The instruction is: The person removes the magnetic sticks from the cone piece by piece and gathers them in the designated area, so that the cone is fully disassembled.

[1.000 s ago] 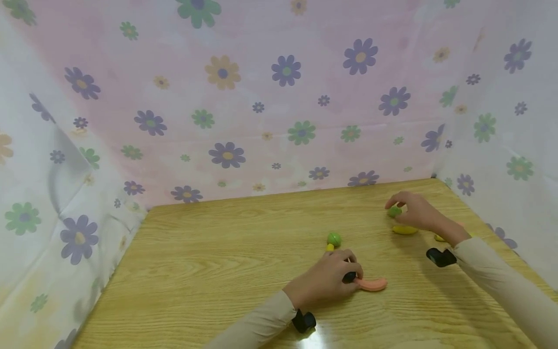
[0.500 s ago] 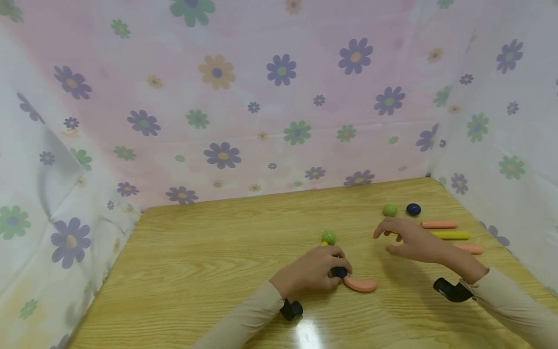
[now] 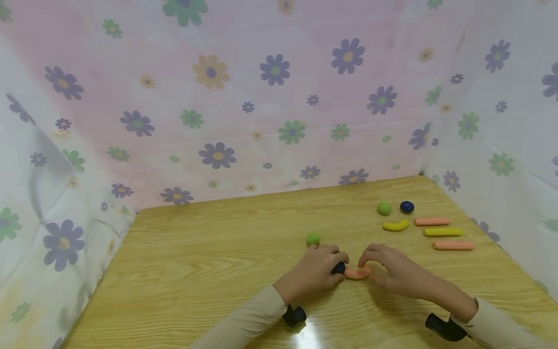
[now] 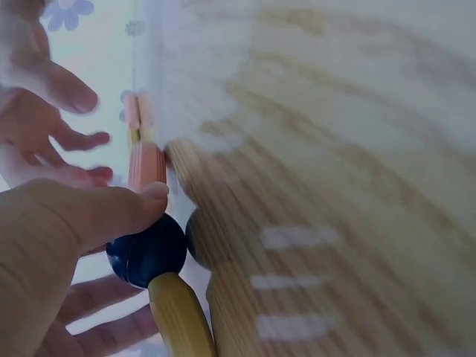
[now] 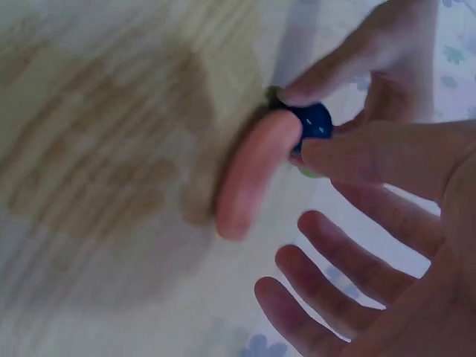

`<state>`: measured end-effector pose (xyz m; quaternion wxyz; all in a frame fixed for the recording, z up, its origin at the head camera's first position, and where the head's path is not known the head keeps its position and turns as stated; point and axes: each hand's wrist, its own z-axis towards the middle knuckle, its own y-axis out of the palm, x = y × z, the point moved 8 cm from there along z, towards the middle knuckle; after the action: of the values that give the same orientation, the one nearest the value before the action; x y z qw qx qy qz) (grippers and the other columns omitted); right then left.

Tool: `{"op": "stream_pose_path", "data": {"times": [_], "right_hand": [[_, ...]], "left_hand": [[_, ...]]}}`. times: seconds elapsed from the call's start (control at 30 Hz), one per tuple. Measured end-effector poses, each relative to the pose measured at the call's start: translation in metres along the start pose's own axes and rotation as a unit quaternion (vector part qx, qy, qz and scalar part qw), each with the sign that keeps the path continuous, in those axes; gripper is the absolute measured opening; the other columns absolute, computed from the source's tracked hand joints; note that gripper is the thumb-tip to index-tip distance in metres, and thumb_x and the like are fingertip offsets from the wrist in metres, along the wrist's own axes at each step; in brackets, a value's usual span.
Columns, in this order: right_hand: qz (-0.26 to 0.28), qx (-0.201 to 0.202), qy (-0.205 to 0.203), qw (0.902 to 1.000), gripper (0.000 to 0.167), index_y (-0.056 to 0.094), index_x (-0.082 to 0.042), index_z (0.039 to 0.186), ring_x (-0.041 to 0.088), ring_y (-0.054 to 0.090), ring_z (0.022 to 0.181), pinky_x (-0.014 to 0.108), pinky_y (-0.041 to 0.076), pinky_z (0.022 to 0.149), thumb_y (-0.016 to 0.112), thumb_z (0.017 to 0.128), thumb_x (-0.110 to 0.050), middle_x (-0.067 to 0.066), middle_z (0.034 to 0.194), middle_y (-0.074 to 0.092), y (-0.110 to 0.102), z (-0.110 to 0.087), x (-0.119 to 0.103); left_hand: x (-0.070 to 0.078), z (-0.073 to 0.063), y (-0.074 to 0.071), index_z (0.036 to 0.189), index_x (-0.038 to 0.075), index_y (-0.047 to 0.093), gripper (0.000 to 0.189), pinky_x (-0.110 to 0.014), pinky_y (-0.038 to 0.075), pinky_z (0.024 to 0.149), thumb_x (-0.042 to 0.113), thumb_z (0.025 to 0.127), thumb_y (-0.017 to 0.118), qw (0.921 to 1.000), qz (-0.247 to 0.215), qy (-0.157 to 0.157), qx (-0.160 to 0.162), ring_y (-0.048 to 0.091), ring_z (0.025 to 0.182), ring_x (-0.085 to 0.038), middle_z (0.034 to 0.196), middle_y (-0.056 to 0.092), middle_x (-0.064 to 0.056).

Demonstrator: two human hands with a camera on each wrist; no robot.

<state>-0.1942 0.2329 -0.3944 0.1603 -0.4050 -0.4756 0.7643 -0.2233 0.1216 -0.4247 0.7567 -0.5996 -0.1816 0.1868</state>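
Note:
My left hand (image 3: 310, 269) grips a dark blue ball (image 4: 149, 254) between thumb and fingers, low over the wooden table. One end of a curved pink stick (image 5: 256, 178) meets this ball; the left thumb overlaps that end in the left wrist view. From the ball's other side runs a curved yellow stick (image 4: 181, 316), hidden behind the hand in the head view. My right hand (image 3: 398, 272) is around the pink stick's free end in the head view. In the right wrist view its fingers are spread, apart from the stick.
A green ball (image 3: 313, 239) sits just beyond the left hand. Back right on the table (image 3: 209, 252) lie another green ball (image 3: 384, 208), a blue ball (image 3: 407, 207), a curved yellow stick (image 3: 395, 225), two straight pink sticks (image 3: 453, 245) and a straight yellow stick (image 3: 442, 232). Flowered cloth surrounds the table.
My right hand has left the green ball at back right and come nearer, to the curved pink stick. My left hand keeps hold of the blue ball.

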Motion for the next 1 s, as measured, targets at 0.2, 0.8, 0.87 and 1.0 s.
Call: {"op": "stream_pose_path", "data": {"times": [0.2,0.8,0.87,1.0], "right_hand": [[0.013,0.021,0.01,0.9996,0.031,0.063,-0.013,0.099,0.012,0.054,0.08,0.031,0.047,0.064,0.075,0.074,0.001,-0.003,0.095,0.058,0.011,0.006,0.007],[0.067,-0.023,0.029,0.9971,0.033,0.064,-0.021,0.084,0.009,0.05,0.078,0.028,0.044,0.066,0.076,0.068,0.004,-0.011,0.085,0.056,0.031,0.018,0.008],[0.072,-0.018,0.04,0.9965,0.032,0.063,-0.021,0.082,0.009,0.05,0.077,0.028,0.044,0.064,0.075,0.068,0.005,-0.011,0.084,0.056,0.032,0.018,0.01],[0.091,-0.017,0.052,0.9943,0.032,0.062,-0.02,0.082,0.008,0.051,0.075,0.026,0.045,0.062,0.075,0.068,0.006,-0.009,0.082,0.056,0.035,0.02,0.015]], "left_hand": [[-0.002,-0.001,0.001,0.111,0.024,0.063,0.032,-0.014,0.038,0.064,0.043,0.086,0.068,0.9993,-0.029,-0.016,-0.017,0.053,0.081,-0.004,0.1,0.058,0.007],[-0.006,-0.015,-0.005,0.113,0.021,0.065,0.03,-0.009,0.039,0.068,0.019,0.085,0.073,0.9876,-0.141,0.025,-0.063,0.052,0.082,0.0,0.104,0.057,0.007],[-0.005,-0.014,-0.005,0.112,0.021,0.065,0.029,-0.008,0.039,0.067,0.02,0.084,0.074,0.988,-0.142,0.024,-0.056,0.051,0.081,0.0,0.104,0.057,0.007],[-0.006,-0.013,-0.005,0.112,0.021,0.066,0.029,-0.008,0.039,0.066,0.02,0.084,0.074,0.9881,-0.144,0.017,-0.05,0.05,0.079,0.0,0.103,0.057,0.007]]}}
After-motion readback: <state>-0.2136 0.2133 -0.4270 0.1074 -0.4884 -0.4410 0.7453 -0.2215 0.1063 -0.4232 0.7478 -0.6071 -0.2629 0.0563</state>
